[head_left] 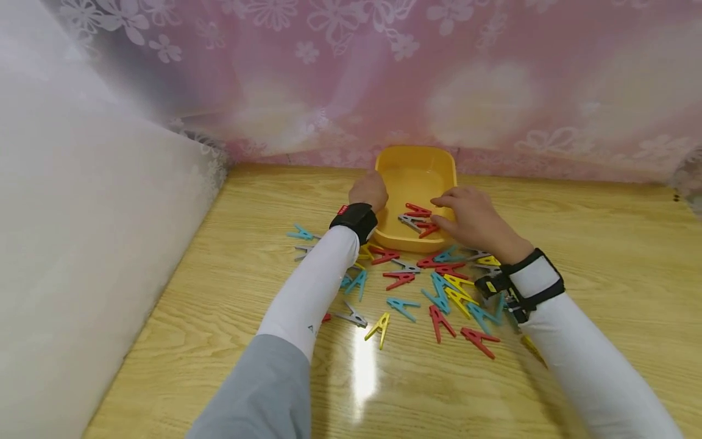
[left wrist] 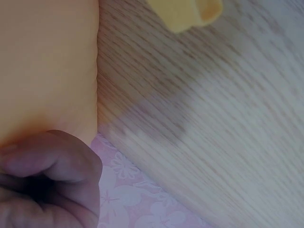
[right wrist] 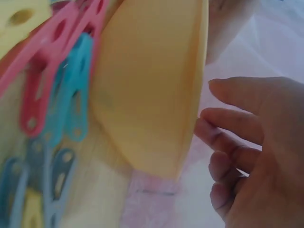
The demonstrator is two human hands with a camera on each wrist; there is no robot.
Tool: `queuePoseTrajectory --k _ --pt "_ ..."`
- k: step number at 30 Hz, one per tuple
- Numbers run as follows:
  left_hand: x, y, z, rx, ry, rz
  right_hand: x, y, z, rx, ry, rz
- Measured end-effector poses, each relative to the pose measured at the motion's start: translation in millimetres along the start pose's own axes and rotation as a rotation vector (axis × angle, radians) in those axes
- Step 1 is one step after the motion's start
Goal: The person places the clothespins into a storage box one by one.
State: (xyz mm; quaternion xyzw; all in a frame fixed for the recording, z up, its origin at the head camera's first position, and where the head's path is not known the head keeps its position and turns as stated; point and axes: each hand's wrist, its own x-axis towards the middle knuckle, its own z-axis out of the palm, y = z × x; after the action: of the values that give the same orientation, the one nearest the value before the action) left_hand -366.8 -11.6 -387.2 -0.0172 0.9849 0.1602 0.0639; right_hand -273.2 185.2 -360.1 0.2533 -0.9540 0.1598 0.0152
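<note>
A yellow plastic basin [head_left: 419, 161] stands against the back curtain, with red and grey clothespins [head_left: 418, 210] lying in its near end. My left hand [head_left: 370, 192] grips the basin's left rim; in the left wrist view the curled fingers [left wrist: 71, 161] lie against its yellow wall. My right hand [head_left: 477, 219] is over the right side of the basin, thumb and fingers apart with nothing between them. In the right wrist view this hand [right wrist: 261, 137] is beside the basin's rim, its fingers loosely bent.
Many red, blue, yellow and grey clothespins [head_left: 403, 308] lie scattered on the wood-grain table [head_left: 219, 323] in front of the basin. A pink flowered curtain [head_left: 351, 91] hangs behind. At the left rises a white surface [head_left: 99, 183].
</note>
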Motion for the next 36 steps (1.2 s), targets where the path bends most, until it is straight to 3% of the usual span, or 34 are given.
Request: queuePoseTrajectory --k 11,15,20,27,36 --pt "-1.8 -0.1 -1.6 -0.004 -0.013 0.016 -33 36 -8.2 0.153 0.218 0.046" --pt "-2.4 1.0 -2.6 -0.004 -0.022 0.007 -50 51 -12.1 0.158 0.237 0.065" --pt "-1.4 0.3 -2.2 -0.010 -0.029 0.018 -73 68 -13.1 0.152 0.193 0.079" --pt "1.8 -5.3 1.0 -0.035 -0.033 0.044 -97 85 -8.1 0.163 0.051 0.094" --pt "2.6 -2.2 2.1 -0.022 -0.026 0.043 -111 95 0.9 0.235 -0.046 0.140"
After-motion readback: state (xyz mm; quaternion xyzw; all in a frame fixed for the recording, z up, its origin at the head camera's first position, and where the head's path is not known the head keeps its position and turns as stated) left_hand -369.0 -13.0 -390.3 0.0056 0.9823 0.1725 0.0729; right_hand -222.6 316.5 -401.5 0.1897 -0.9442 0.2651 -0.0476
